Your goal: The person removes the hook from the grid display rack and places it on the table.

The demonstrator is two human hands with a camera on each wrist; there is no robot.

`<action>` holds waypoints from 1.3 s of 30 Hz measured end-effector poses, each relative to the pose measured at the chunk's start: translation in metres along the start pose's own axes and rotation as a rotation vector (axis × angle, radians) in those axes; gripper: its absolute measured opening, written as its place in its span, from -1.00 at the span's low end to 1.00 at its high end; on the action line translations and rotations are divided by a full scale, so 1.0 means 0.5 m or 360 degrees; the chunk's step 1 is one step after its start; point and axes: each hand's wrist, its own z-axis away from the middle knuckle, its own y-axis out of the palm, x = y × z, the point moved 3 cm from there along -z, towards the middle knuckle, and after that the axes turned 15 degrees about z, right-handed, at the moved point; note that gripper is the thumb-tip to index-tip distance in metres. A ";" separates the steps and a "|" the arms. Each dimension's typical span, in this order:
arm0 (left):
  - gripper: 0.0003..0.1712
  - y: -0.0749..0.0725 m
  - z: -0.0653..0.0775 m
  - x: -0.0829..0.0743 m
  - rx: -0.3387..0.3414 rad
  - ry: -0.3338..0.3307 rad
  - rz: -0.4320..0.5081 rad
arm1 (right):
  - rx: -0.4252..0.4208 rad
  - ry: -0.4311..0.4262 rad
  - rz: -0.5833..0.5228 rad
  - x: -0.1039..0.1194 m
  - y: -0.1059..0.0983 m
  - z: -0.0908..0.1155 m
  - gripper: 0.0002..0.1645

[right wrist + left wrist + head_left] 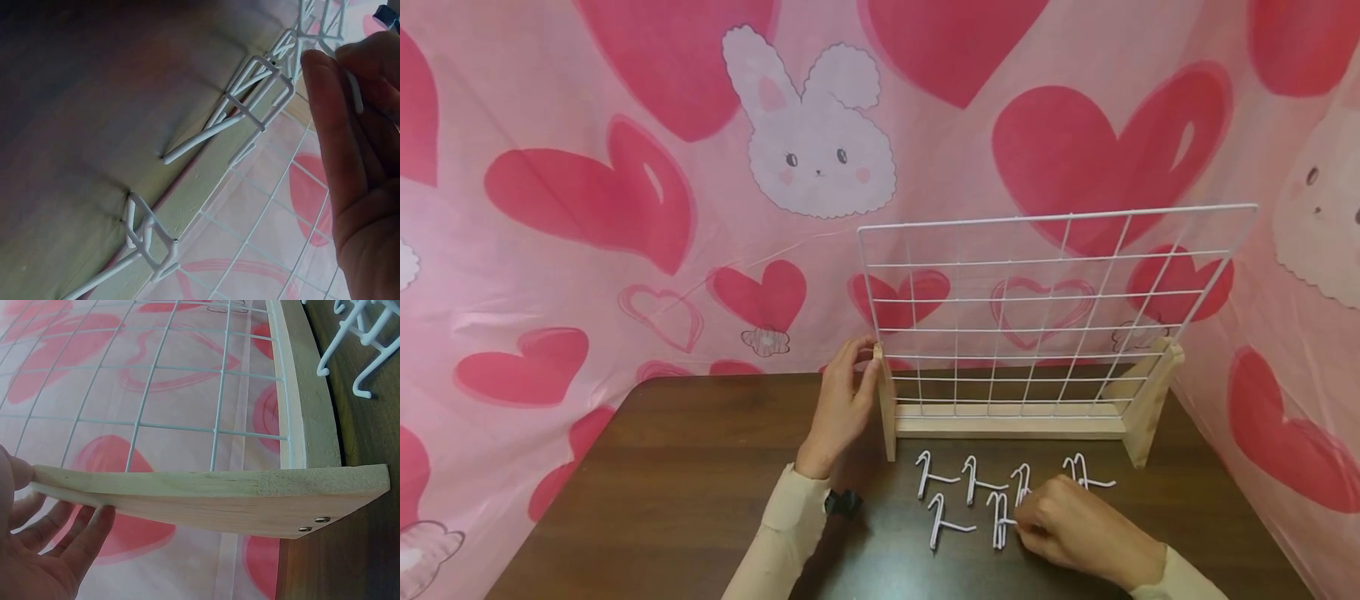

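Note:
A white wire grid (1030, 329) stands in a light wooden stand (1007, 425) on the table. My left hand (842, 408) holds the upper end of the stand's left side piece (187, 494), thumb on one face and fingers on the other. Several white wire hooks (936, 521) lie in two rows in front of the stand. With thumb and index finger, my right hand (1067, 525) pinches the prong of one white hook (998, 521) in the front row. Another hook (1022, 483) is partly hidden behind that hand. Two hooks nearby, one being this hook (147, 240), show in the right wrist view.
The dark brown wooden table (700, 467) runs back to a pink cloth (587, 275) printed with hearts and rabbits. A small black object (844, 502) is at the left wrist. Two screw heads (312, 524) sit in the side piece's outer face.

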 end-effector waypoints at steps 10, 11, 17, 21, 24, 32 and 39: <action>-0.67 -0.003 0.005 -0.002 -0.0010 0.0000 0.0021 | 0.0158 0.0119 0.0067 0.001 0.008 0.005 -0.52; -0.66 -0.003 0.005 -0.002 -0.0009 0.0001 0.0019 | 0.0159 0.0122 0.0086 0.001 0.009 0.006 -0.52; -0.64 0.000 0.002 0.001 -0.0005 0.0001 0.0020 | 0.0174 0.0119 0.0193 -0.004 0.014 0.011 -0.51; -0.64 0.000 0.002 0.000 -0.0002 0.0002 0.0027 | 0.0179 0.0115 0.0221 -0.006 0.017 0.014 -0.50; -0.65 -0.001 0.003 0.001 0.0000 -0.0004 0.0017 | 0.0180 0.0115 0.0248 -0.006 0.019 0.015 -0.51; -0.66 0.000 0.000 0.000 -0.0011 0.0007 0.0071 | 0.0208 0.0124 0.0304 -0.008 0.022 0.017 -0.54; -0.64 0.003 0.001 0.000 -0.0022 -0.0014 0.0100 | 0.0280 0.0100 0.0304 -0.006 0.021 0.016 -0.58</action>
